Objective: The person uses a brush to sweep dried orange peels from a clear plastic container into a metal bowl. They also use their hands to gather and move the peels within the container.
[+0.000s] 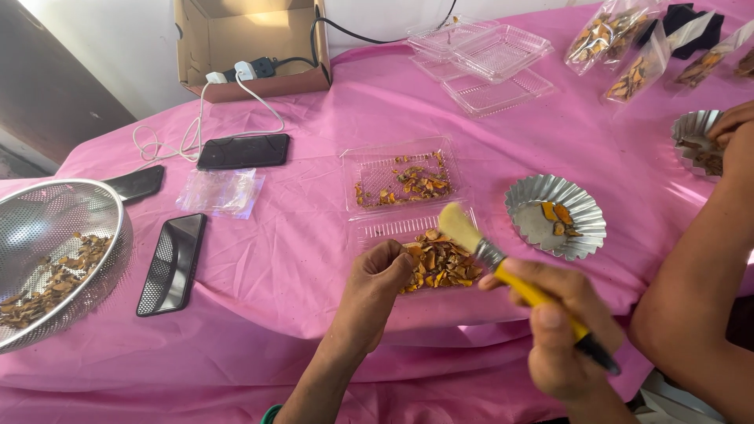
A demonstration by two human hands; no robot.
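The right hand is gripping a yellow-handled pastry brush, fingers wrapped tight round the handle. The brush's long axis is running diagonally, its pale bristles pointing up and to the left over the near half of an open clear clamshell tray, its dark handle end pointing down to the right. The left hand is pinching closed at the edge of the dried orange-brown pieces lying in that half; what it is holding is hidden. A fluted foil tart tin is sitting just to the right. Everything is resting on a wrinkled pink tablecloth, with a metal colander at the left, phones nearby, and a cardboard box against the pale wall. Another person's forearm is reaching in from the right.
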